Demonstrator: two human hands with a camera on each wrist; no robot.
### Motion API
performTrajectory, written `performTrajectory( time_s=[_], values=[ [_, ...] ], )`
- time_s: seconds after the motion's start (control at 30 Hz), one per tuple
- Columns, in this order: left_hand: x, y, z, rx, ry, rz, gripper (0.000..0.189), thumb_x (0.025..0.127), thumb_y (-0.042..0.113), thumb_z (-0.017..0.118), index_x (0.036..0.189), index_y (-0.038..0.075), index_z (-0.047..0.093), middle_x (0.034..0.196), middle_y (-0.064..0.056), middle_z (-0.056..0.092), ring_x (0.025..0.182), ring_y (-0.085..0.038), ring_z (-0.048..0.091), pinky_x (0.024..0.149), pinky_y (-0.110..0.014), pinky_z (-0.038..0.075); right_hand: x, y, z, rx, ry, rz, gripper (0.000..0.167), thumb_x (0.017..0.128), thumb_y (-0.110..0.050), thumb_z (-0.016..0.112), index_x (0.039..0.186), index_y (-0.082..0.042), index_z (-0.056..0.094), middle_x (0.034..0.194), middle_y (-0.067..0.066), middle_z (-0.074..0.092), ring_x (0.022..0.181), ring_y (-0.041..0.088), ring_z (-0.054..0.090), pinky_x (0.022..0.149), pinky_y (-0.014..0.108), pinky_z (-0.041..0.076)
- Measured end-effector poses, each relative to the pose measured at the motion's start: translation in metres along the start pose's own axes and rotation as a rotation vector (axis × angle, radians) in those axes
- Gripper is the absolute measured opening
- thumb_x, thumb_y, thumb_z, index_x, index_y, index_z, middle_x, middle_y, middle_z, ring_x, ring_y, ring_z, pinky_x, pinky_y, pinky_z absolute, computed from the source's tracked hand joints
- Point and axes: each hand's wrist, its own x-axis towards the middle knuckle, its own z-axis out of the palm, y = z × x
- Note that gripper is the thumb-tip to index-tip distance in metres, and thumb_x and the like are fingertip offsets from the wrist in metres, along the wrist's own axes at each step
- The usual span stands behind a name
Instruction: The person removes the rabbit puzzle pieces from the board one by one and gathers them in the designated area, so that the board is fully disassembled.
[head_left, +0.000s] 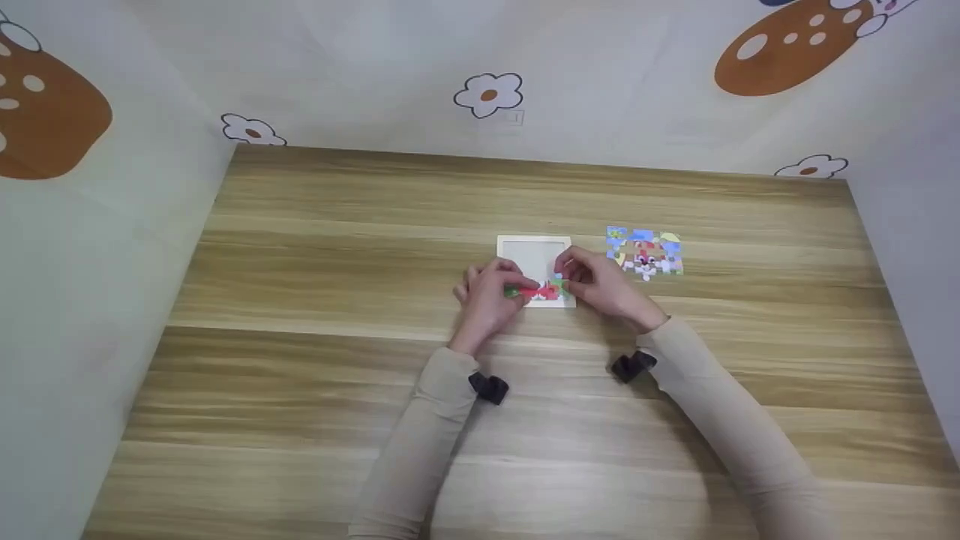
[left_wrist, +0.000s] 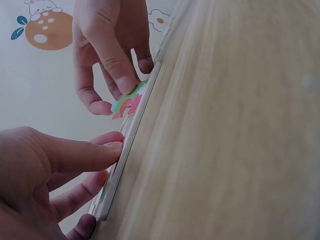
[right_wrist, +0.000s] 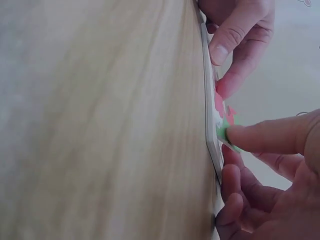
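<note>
A white puzzle frame lies on the table, with red and green jigsaw pieces along its near side. My right hand is over the frame's right corner. Between its thumb and fingers it pinches a green and red puzzle piece, tilted up from the frame in both wrist views. My left hand is at the frame's left side, its thumb and forefinger touching the row of pieces at the near edge. Its other fingers lie beside the frame.
Several more puzzle pieces, blue, red and yellow, lie grouped on the wooden table to the right of the frame. A wall with printed flowers rises behind the table's far edge. Black wrist mounts sit at both cuffs.
</note>
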Motion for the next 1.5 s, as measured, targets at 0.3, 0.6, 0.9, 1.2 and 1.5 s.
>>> performTrajectory(
  time_s=[0.3, 0.6, 0.9, 1.2, 1.5],
  values=[
    [0.000, 0.000, 0.000, 0.002, 0.002, 0.004, 0.020, 0.078, 0.015, 0.079, 0.095, 0.025, 0.078, 0.114, 0.007, 0.056, 0.110, -0.025, 0.037, 0.091, -0.048, 0.020, -0.005, 0.002, -0.007, 0.179, 0.023, 0.072, 0.022, 0.088, 0.012, 0.055, 0.109, 0.006, 0.058, 0.100, 0.021, 0.059, 0.095, 0.030, 0.056, 0.079, 0.026, 0.043],
    [-0.001, -0.001, 0.001, -0.025, 0.010, 0.006, 0.019, 0.078, 0.013, 0.078, 0.095, 0.023, 0.078, 0.115, 0.005, 0.056, 0.113, -0.026, 0.035, 0.091, -0.048, 0.018, -0.014, 0.009, -0.025, 0.172, 0.062, 0.013, 0.024, 0.087, 0.014, 0.055, 0.110, 0.009, 0.060, 0.099, 0.022, 0.062, 0.089, 0.029, 0.058, 0.074, 0.022, 0.045],
    [-0.001, -0.001, 0.001, -0.037, 0.007, 0.007, 0.019, 0.078, 0.013, 0.078, 0.095, 0.023, 0.078, 0.116, 0.006, 0.056, 0.114, -0.025, 0.035, 0.092, -0.048, 0.018, -0.031, 0.017, -0.049, 0.221, 0.129, -0.015, 0.021, 0.087, 0.015, 0.054, 0.107, 0.010, 0.059, 0.095, 0.019, 0.061, 0.084, 0.018, 0.056, 0.075, 0.022, 0.046],
    [-0.003, -0.002, 0.001, -0.028, 0.017, 0.022, 0.016, 0.080, 0.015, 0.078, 0.095, 0.023, 0.078, 0.119, 0.005, 0.056, 0.115, -0.025, 0.034, 0.089, -0.048, 0.019, -0.049, 0.027, -0.072, 0.170, 0.184, 0.064, 0.022, 0.089, 0.009, 0.057, 0.111, 0.009, 0.059, 0.102, 0.020, 0.059, 0.090, 0.019, 0.057, 0.076, 0.021, 0.046],
    [-0.003, -0.001, 0.001, -0.035, 0.006, 0.010, 0.017, 0.080, 0.016, 0.077, 0.096, 0.023, 0.078, 0.119, 0.005, 0.055, 0.117, -0.025, 0.033, 0.092, -0.049, 0.017, -0.064, 0.042, -0.087, 0.105, 0.239, 0.102, 0.023, 0.089, 0.009, 0.057, 0.111, 0.011, 0.060, 0.103, 0.022, 0.059, 0.087, 0.012, 0.059, 0.074, 0.018, 0.047]
  ],
)
